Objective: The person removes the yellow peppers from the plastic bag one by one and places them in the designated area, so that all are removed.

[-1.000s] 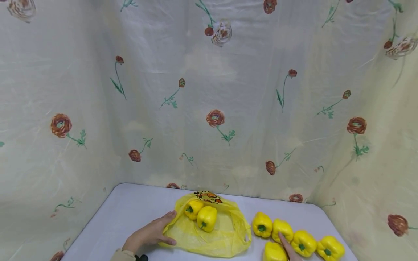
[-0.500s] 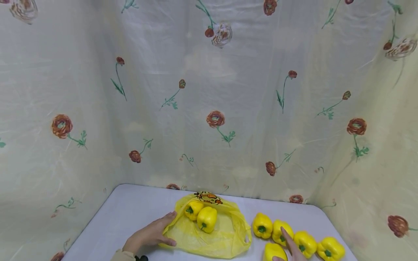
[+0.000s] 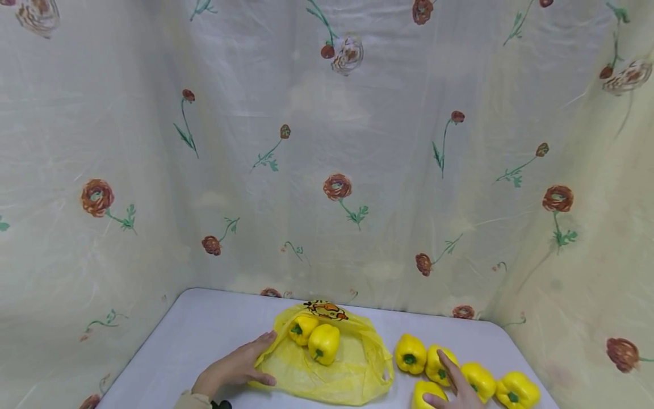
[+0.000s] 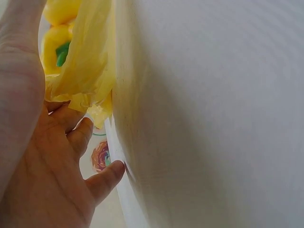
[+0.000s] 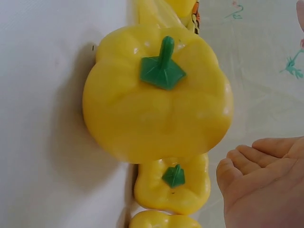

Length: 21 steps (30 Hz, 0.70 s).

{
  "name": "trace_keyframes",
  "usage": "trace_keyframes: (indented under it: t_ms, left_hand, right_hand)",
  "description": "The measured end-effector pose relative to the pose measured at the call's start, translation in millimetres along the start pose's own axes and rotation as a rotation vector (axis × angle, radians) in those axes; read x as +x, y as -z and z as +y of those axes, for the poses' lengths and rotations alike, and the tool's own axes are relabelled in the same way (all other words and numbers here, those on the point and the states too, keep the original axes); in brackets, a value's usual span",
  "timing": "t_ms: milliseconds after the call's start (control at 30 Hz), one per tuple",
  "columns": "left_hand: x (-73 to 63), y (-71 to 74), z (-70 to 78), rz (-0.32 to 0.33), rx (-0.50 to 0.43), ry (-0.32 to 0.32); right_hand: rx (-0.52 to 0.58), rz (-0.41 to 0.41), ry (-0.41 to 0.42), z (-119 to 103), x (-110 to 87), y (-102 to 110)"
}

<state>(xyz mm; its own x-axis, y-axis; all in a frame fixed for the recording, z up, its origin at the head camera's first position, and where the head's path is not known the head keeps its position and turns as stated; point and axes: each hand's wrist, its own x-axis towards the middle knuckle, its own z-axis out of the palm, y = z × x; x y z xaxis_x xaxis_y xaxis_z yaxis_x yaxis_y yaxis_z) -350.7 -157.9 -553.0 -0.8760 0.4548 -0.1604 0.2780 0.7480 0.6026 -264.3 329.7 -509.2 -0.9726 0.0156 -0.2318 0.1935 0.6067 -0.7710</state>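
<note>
A thin yellow plastic bag [image 3: 347, 375] lies on the table with its mouth spread. Two yellow bell peppers, the front one [image 3: 323, 343] stem forward, rest inside it. My left hand [image 3: 237, 363] touches the bag's left edge, its fingers extended and thumb apart; in the left wrist view some fingertips are hidden behind the plastic. My right hand [image 3: 460, 392] hovers with straight fingers over the near loose bell pepper [image 3: 425, 393], the thumb overlapping it in the head view. That pepper, green stem up, fills the right wrist view, with the hand [image 5: 266, 185] beside it, not gripping.
A row of several yellow bell peppers, including one at its left end [image 3: 410, 353] and one at its right [image 3: 517, 389], stands on the white table [image 3: 219, 318] behind the right hand. Floral curtains [image 3: 306, 227] enclose the back and both sides.
My right hand has come further into view and slightly forward, its thumb now showing over the near pepper. The left hand and the bag have stayed put.
</note>
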Motion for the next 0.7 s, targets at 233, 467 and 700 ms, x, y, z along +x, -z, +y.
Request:
trace_keyframes:
  t_ms: [233,467,700]
  left_hand:
    - [1.6,-1.1,-1.4,0.001,0.002,0.004]
    - [1.0,-1.4,-1.8,-0.003,-0.003,0.006]
    - [-0.2,0.3,-1.8,-0.003,-0.006,-0.007]
  right_hand:
    - [0.015,0.055,0.063,-11.7,-2.4,-4.7]
    - [0.010,0.096,0.072,-26.6,-3.4,-11.7]
    - [0.098,0.089,0.126,-37.0,-0.9,-16.8]
